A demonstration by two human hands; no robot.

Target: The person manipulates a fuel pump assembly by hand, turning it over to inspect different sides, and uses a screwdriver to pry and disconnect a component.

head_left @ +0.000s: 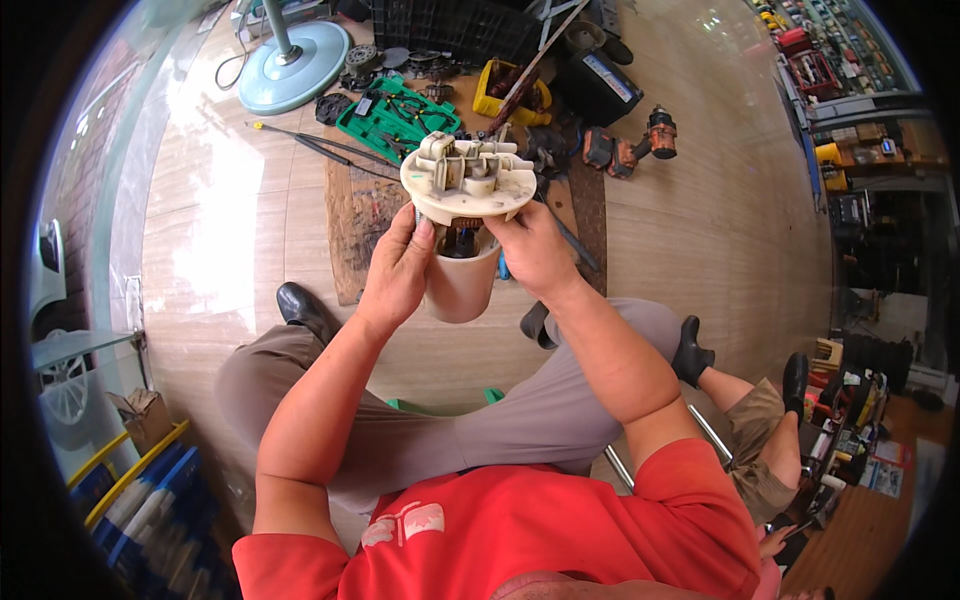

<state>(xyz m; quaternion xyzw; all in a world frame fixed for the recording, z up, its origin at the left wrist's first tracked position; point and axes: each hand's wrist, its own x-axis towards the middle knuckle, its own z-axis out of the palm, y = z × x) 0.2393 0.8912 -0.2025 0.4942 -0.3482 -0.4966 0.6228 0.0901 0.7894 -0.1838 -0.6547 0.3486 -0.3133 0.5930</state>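
Note:
Between my hands, in front of my knees, is a cream plastic fuel pump module. It has a round flange on top with moulded ports and a cup-shaped lower body, and dark parts show in the gap between them. My left hand is closed on its left side, thumb up against the flange's underside. My right hand grips the right side just below the flange, its fingers partly hidden behind the part. The module is nearly upright, the flange tipped slightly so its top shows.
A stained wooden board lies on the tiled floor, with a green tool case, a yellow bin and an orange cordless drill around it. A black battery and a fan base stand beyond. Another person's legs are at right.

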